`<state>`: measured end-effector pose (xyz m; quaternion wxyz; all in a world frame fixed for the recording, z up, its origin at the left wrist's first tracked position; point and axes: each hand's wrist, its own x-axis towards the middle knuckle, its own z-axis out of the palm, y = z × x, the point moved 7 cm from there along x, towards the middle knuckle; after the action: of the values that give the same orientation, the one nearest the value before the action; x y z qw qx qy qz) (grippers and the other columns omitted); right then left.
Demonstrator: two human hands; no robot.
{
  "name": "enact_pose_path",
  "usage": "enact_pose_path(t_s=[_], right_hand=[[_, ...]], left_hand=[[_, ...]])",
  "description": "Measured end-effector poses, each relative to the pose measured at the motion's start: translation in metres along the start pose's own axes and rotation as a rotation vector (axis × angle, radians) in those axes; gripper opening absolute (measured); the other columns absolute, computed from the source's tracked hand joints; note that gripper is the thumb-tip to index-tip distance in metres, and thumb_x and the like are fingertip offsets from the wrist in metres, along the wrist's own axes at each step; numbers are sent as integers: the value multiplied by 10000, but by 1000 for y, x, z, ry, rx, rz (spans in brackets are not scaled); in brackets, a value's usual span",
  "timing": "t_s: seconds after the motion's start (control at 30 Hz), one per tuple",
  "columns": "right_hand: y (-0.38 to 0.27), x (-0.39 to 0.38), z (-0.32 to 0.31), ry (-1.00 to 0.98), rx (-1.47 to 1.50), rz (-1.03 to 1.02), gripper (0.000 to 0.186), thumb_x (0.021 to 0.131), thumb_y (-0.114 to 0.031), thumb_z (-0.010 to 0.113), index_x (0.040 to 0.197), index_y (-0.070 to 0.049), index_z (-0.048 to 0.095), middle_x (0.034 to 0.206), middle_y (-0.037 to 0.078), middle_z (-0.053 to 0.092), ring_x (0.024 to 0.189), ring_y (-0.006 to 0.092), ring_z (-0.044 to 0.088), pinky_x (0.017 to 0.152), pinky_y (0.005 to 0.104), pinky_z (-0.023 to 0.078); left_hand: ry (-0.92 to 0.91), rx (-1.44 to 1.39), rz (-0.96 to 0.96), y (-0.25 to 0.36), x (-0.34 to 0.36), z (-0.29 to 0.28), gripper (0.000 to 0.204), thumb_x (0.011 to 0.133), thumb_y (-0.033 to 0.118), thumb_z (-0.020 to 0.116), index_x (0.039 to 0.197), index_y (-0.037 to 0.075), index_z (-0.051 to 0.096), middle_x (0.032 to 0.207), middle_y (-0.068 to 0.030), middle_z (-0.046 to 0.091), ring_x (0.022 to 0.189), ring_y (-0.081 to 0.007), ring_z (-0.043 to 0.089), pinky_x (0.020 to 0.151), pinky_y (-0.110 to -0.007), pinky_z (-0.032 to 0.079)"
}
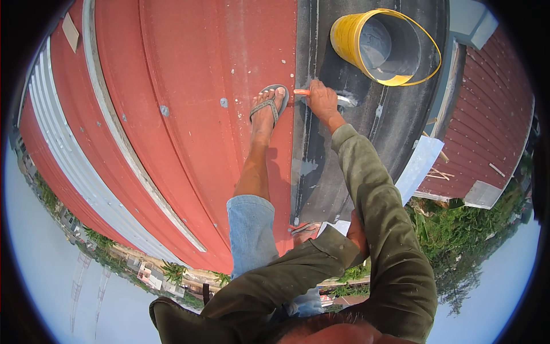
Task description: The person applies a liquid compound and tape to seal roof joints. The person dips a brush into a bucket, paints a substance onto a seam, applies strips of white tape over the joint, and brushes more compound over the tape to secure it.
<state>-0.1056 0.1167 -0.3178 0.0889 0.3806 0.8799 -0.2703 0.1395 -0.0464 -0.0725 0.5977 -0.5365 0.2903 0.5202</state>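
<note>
I think I'm spreading pale gray stuff [309, 167] on the dark roof strip [395, 112], with my right hand [322, 102] curled tight around an orange-handled tool [301, 92], and the next move calls for a steady, flat wipe. Its orange end sticks out left of my fist, its shiny pale end right, toward the strip below the yellow bucket [344, 40]. My left hand [358, 234], nearer my body, is half hidden, so I can't tell its grip.

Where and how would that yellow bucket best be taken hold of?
Probably at the middle of its hoop handle, coming from the person's right: the handle stands out past the yellow bucket's rim on that side, leaving open space to hook fingers through.
</note>
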Motion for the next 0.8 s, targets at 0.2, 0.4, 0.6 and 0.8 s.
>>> enact_pose_path(t_s=[0.2,0.4,0.6,0.8], right_hand=[[17,13,-7,-139,228,231,240,829,-254,630,925,-35,613,926,203,662,900,394,633,787,460,502],[13,11,-8,-173,236,356,244,837,-255,604,939,-39,651,948,229,660,921,416,622,807,479,493],[19,18,-8,-182,163,376,232,833,-248,602,959,-64,665,947,221,666,940,413,625,815,477,501],[12,12,-5,-194,126,386,210,814,-220,615,952,-72,669,930,226,668,931,412,631,809,463,510]], left_hand=[[12,4,24,3,-5,5,569,1005,491,275,1284,42,486,1310,-124,535,1129,-215,526,991,-328,390],[9,143,74,16,-15,19,528,996,467,289,1254,56,497,1258,-112,562,1085,-210,545,975,-332,397],[-1,127,54,14,-11,21,493,981,444,308,1216,60,510,1222,-111,570,1061,-211,553,960,-337,395],[-25,179,69,22,-13,25,459,967,421,327,1178,63,523,1187,-109,578,1037,-211,561,946,-342,394]])
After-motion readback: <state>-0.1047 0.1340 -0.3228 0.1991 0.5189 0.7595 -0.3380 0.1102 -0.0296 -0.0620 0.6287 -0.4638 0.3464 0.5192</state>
